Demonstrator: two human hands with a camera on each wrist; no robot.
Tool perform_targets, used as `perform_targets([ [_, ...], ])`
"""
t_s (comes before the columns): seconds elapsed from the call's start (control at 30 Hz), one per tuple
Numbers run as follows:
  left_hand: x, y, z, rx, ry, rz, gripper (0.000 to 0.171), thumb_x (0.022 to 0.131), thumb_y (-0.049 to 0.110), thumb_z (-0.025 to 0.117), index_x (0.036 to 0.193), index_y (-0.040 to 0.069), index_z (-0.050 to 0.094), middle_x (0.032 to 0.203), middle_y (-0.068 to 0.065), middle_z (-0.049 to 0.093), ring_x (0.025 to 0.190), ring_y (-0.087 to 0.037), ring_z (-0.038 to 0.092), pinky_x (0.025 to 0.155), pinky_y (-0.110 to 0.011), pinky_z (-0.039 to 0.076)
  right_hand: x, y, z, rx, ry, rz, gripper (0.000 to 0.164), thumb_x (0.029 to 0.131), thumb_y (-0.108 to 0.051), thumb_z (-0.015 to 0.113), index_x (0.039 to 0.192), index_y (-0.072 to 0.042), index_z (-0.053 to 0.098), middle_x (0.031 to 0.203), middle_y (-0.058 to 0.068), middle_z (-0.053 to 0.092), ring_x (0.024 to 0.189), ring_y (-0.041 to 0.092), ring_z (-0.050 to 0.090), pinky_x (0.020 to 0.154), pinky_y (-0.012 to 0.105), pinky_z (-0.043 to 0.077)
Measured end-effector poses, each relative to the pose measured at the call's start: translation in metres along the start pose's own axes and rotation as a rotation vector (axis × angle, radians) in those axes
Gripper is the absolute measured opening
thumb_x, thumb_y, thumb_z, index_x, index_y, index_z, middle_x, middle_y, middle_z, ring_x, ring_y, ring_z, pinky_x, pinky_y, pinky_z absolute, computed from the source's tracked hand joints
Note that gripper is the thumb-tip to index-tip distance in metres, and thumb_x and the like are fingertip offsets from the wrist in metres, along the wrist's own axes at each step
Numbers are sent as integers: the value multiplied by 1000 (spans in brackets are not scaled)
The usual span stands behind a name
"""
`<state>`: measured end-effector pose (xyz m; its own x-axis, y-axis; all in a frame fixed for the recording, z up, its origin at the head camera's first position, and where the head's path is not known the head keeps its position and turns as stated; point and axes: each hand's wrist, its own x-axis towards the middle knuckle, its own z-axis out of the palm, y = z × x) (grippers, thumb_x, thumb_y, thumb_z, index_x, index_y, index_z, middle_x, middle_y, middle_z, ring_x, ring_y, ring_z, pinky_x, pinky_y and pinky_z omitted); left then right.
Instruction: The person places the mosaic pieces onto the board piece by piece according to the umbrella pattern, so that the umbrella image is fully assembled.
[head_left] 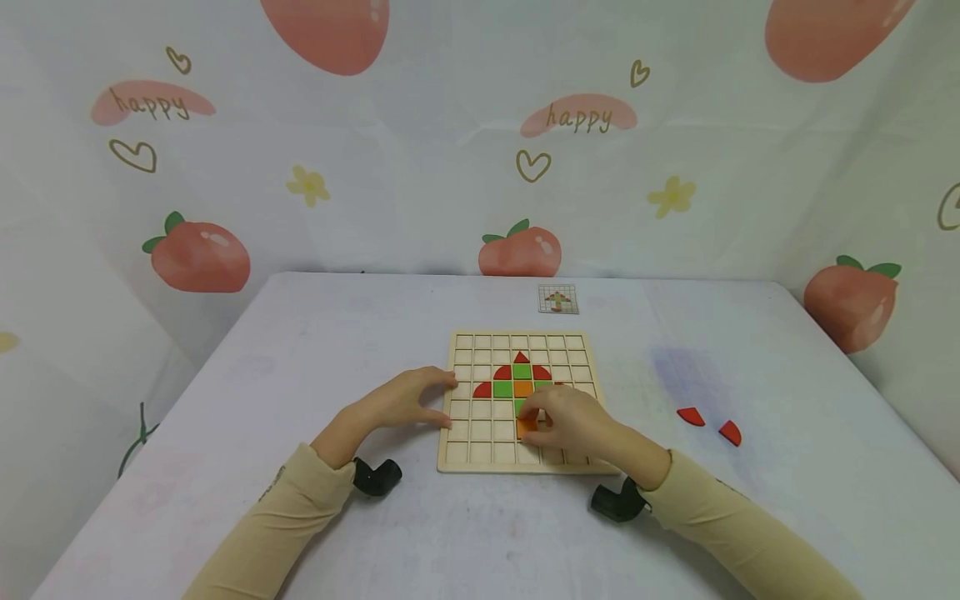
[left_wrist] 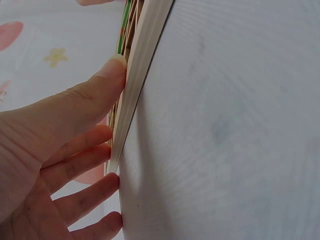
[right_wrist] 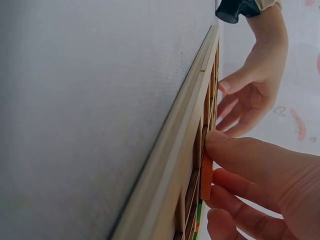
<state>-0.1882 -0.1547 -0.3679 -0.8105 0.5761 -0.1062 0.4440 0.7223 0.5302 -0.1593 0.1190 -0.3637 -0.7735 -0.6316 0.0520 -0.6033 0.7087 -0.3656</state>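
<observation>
A wooden grid board (head_left: 459,446) lies on the table. On it, red, green and orange tiles form a pattern: a red triangle (head_left: 521,357) on top, red quarter-circles (head_left: 503,372), green squares (head_left: 502,389) and an orange square (head_left: 522,389). My right hand (head_left: 577,417) pinches another orange square tile (right_wrist: 206,176) between thumb and fingers, at a cell below the green column. Part of the pattern's right side is hidden by that hand. My left hand (head_left: 401,400) touches the board's left edge with its thumb and fingertips, the fingers fairly straight.
Two loose red quarter-circle tiles (head_left: 692,416) lie on the table right of the board. Behind the board is a small pattern card (head_left: 558,299). Black wrist mounts (head_left: 377,477) sit at both cuffs. A printed cloth (head_left: 420,167) hangs behind the table.
</observation>
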Motion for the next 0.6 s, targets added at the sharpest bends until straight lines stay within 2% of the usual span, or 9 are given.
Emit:
perform_targets([
  [0.27, 0, 2, -1, 5, 1, -3, 60, 78, 29, 75, 127, 2, 55, 138, -15, 50, 132, -32, 43, 111, -47, 35, 0, -1, -1, 17, 0, 3, 18, 78, -24, 74, 91, -13, 70, 85, -5, 68, 64, 2, 42, 55, 12, 37],
  [0.6, 0, 1, 0, -1, 7, -3, 59, 77, 30, 76, 126, 3, 56, 138, -15, 50, 132, -32, 42, 111, -47, 35, 0, 0, 1, 28, -1, 15, 18, 78, -24, 75, 92, -13, 70, 84, -5, 67, 67, 8, 49, 56, 12, 38],
])
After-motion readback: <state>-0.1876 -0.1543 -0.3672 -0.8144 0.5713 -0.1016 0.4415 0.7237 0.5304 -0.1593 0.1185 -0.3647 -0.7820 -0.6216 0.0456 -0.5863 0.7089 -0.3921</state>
